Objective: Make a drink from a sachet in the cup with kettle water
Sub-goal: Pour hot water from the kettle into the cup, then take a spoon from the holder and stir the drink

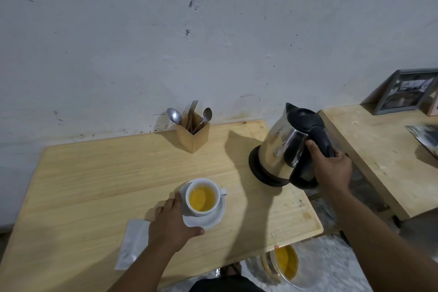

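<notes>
Yellow drink fills the white cup [201, 181] on its saucer [213, 220]; your left hand [171, 225] pinches the saucer's rim just left of the cup; right of the cup, your right hand [331, 170] grips the tilted kettle [280, 147] by its handle; the sachet [132, 244] lies left of the cup.

Sachet [131, 244] partly beneath left forearm [142, 265]; picture frame [403, 92] edge-cut.

The left hand [174, 223] holds the saucer [213, 219] by its rim, the cup [187, 198] on it full of yellow drink. The right hand [331, 168] grips the tilted kettle [284, 144] by its handle. A white sachet [132, 242] lies by the left wrist.
</notes>
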